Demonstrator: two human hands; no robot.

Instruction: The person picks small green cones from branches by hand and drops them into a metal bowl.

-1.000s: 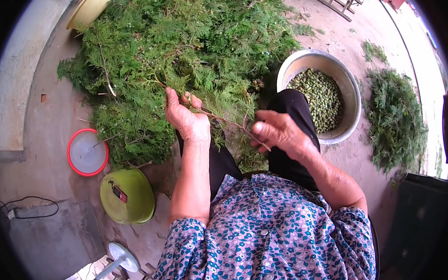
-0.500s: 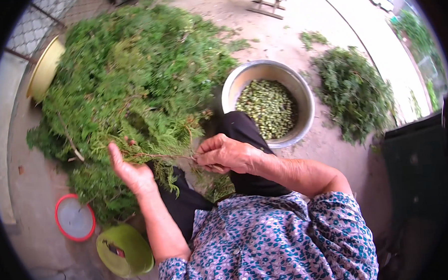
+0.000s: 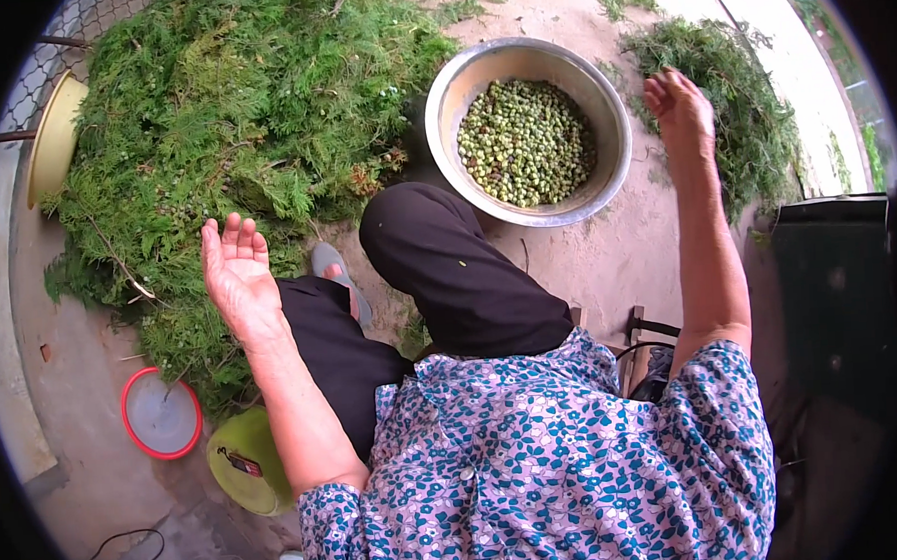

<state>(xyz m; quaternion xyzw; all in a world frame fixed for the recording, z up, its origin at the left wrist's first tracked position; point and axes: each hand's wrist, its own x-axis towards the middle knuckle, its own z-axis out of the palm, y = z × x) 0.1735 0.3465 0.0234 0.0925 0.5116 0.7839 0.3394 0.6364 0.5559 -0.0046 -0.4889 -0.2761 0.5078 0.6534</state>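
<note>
My left hand (image 3: 238, 274) is raised palm up beside a large heap of green conifer branches (image 3: 251, 108), its fingers stretched out and nothing in it. My right hand (image 3: 679, 110) reaches out to the right, over the near side of a smaller pile of cut branches (image 3: 757, 131). Its fingers are loosely bent, and no sprig shows in them. Between the two piles stands a wide metal basin (image 3: 566, 215), partly filled with small round green cones (image 3: 523, 142). My knee is just in front of the basin.
A yellow basin (image 3: 54, 137) leans by the wire fence at the far left. Nearer are a red-rimmed round container (image 3: 162, 413) and a green rounded container (image 3: 251, 464). A dark box-like object (image 3: 834, 293) stands at the right. Wooden slats show beside my right hip.
My right hand has let go of the sprig it held and swung far right to the smaller pile. My left hand has stayed near the heap, now empty. The view has shifted.
</note>
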